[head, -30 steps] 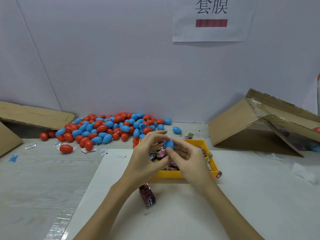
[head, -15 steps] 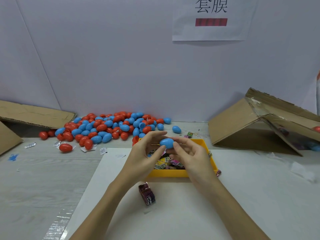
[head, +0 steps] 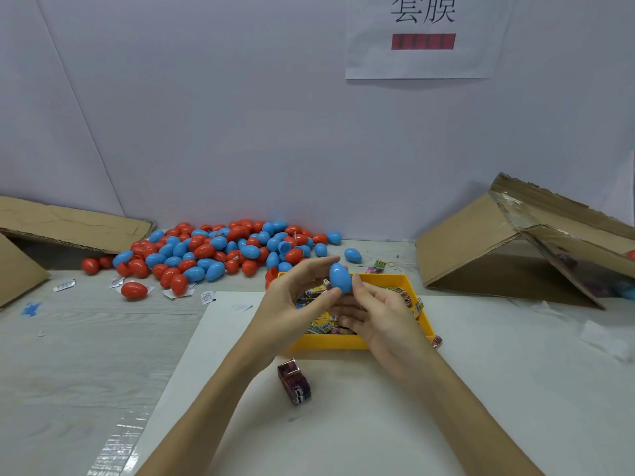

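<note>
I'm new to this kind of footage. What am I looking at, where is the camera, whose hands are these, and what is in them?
There is no machine here. These are a person's two bare hands, filmed by one wide-angle camera worn on the head, looking forward and down. The left hand and right hand together hold a blue plastic egg above a yellow tray filled with small colourful packets. One dark packet lies on the white sheet, nearer the person. At the back left is a pile of red and blue eggs, and a tipped cardboard box sits to the right.
</note>
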